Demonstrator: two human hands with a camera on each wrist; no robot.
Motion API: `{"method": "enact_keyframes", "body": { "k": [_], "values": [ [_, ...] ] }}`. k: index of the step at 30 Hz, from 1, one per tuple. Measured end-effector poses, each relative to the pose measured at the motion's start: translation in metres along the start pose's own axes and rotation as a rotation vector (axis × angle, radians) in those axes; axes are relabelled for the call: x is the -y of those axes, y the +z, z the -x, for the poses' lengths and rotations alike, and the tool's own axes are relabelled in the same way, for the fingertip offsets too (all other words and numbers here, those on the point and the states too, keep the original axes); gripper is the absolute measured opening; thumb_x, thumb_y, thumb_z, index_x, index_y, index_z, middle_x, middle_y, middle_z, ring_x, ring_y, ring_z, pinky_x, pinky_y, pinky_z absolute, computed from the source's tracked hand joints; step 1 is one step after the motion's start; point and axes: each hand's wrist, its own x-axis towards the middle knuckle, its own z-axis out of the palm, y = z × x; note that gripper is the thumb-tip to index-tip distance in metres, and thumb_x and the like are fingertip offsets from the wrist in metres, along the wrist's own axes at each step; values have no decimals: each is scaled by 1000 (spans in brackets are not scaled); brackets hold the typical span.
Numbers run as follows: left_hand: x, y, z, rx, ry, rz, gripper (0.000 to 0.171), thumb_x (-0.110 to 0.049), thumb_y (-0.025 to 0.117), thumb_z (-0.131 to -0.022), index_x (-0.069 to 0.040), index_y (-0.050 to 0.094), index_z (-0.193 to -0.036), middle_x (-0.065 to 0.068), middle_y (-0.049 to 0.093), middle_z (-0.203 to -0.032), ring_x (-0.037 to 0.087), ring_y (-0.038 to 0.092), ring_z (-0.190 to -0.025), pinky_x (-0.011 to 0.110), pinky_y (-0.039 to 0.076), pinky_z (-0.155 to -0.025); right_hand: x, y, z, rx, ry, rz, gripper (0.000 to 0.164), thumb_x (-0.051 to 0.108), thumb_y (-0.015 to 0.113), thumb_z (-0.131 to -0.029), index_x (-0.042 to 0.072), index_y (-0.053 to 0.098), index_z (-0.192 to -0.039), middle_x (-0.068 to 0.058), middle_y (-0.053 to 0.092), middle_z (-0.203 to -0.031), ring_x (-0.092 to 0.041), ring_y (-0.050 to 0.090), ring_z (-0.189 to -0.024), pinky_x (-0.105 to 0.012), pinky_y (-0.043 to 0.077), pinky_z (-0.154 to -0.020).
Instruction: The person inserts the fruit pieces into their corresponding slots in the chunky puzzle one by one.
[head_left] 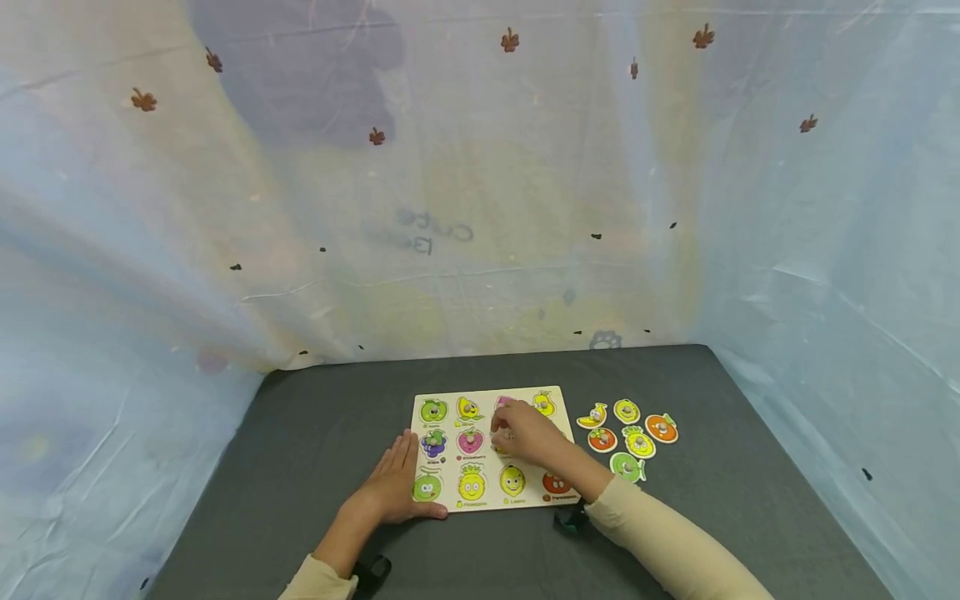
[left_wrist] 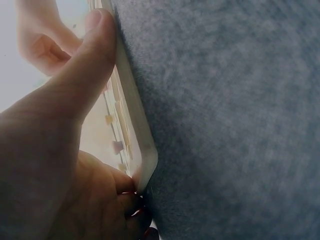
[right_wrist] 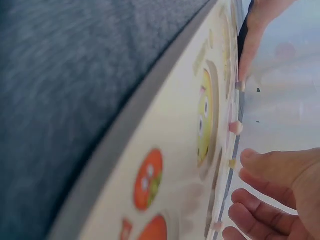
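A pale wooden knob puzzle board (head_left: 491, 508) with fruit pictures lies on the dark tabletop. My left hand (head_left: 397, 482) rests at its left edge, fingers straight and thumb along the front edge; the left wrist view shows this thumb (left_wrist: 92, 60) at the board's side. Over the board's third column, my right hand (head_left: 528, 433) hovers with bent fingers, partly hiding a yellow picture and a pink one. In the right wrist view its fingertips (right_wrist: 248, 156) are beside a small knob (right_wrist: 232, 163), with nothing visible between them. A strawberry piece (head_left: 470, 442) and grape piece (head_left: 433, 444) sit left of it.
Right of the board lie several loose knobbed pieces: a banana (head_left: 593, 416), a round yellow one (head_left: 626, 411), an orange (head_left: 662, 428), a red one (head_left: 602, 440), a pineapple (head_left: 640, 443) and a green one (head_left: 627, 467). Patterned sheeting (head_left: 480, 317) surrounds the table.
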Motion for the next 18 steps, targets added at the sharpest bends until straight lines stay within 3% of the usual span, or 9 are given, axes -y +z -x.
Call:
{"method": "enact_keyframes", "body": {
  "k": [13, 18],
  "values": [
    [-15, -15, 10, 9, -14, 3, 142, -63, 92, -77, 11, 12, -167, 31, 8, -176, 46, 11, -164, 58, 16, -132, -17, -20, 17, -83, -4, -38, 9, 14, 82, -97, 10, 75, -99, -2, 64, -94, -21, 62, -91, -41, 57, -82],
    [-14, -13, 9, 9, -7, -3, 141, -63, 92, -77, 11, 13, -167, 32, 8, -176, 47, 11, -164, 59, 16, -132, -24, -24, 21, -94, 42, -55, 8, 16, 81, -98, 10, 76, -100, -3, 65, -96, -23, 64, -93, -42, 57, -83]
  ]
}}
